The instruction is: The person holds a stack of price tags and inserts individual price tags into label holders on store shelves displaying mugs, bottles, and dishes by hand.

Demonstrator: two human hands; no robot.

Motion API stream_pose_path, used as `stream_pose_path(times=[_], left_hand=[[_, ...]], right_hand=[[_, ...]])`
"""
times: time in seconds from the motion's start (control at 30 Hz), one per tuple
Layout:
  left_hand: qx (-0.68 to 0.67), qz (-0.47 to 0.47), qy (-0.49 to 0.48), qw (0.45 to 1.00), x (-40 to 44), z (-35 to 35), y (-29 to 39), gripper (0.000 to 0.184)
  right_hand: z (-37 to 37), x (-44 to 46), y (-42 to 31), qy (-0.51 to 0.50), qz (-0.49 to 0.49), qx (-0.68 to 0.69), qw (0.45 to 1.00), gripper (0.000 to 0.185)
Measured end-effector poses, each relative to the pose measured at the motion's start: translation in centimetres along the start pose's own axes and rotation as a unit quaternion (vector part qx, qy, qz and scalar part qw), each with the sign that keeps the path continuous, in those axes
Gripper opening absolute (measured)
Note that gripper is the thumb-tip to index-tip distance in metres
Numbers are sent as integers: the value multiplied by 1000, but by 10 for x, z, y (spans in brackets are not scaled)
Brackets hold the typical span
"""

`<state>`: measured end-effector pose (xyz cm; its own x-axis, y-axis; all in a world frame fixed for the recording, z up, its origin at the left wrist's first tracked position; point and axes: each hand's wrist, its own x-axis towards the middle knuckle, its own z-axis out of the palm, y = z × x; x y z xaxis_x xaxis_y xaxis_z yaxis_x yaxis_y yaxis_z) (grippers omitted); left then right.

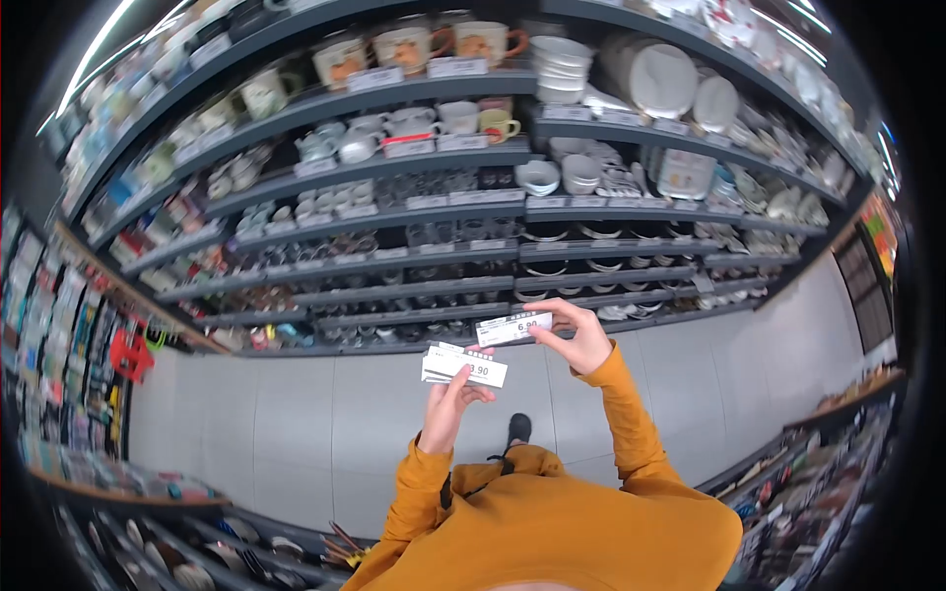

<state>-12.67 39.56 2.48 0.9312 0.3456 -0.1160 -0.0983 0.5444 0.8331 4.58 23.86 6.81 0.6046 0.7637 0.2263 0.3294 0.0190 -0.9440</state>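
In front of my body, my left hand (452,397) grips a small stack of white price labels (488,372); the top one reads about 3.90, its first part covered by my thumb. A little higher and to the right, my right hand (574,337) pinches a single price label (501,331) by its right end. That label shows 6.90 and lies level, close above the stack. Both hands are over the floor, apart from the shelves. Similar labels line the shelf edges ahead, such as the shelf label (458,66) under the mugs.
Ahead stands a wide shelf unit (394,89) with mugs (406,45), white bowls (562,61) and plates (662,81). Grey tiled floor (296,404) lies below me. Lower shelving (847,443) is behind on the right, and a red object (130,355) hangs at left.
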Motion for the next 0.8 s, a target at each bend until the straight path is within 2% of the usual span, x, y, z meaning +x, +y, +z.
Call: stream_pose_path(times=[0.07, 0.1, 0.2, 0.33, 0.4, 0.6, 0.67, 0.73, 0.77, 0.8], left_hand=[[4, -31, -35, 999, 12, 8, -3, 44], [9, -40, -46, 998, 17, 13, -4, 43], [7, -46, -53, 997, 30, 22, -9, 42], [-4, -49, -44, 998, 50, 30, -13, 41], [-6, -51, -46, 998, 61, 31, -20, 40], [-27, -58, -15, 998, 77, 32, -23, 41], [-36, -58, -3, 998, 83, 28, -23, 41], [-41, -63, 3, 997, 92, 20, -25, 41], [-41, -64, -1, 997, 97, 15, -27, 42], [-37, -67, -4, 997, 102, 14, -25, 41]], right_hand=[[-19, -5, 1, 39, 11, -4, 999, 29], [-29, -6, -3, 44, 52, 5, 998, 26], [-49, 7, 8, 69, -8, -24, 997, 24], [-65, 43, 22, 65, 18, -24, 997, 20], [-73, 67, 33, 51, -30, -40, 997, 20], [-112, 155, 62, 44, -67, -76, 994, 17], [-119, 183, 57, 65, -115, -159, 978, 21], [-128, 211, 59, 64, -122, -165, 977, 26], [-135, 223, 56, 62, -106, -213, 969, 30], [-138, 235, 53, 65, -144, -221, 962, 25]])
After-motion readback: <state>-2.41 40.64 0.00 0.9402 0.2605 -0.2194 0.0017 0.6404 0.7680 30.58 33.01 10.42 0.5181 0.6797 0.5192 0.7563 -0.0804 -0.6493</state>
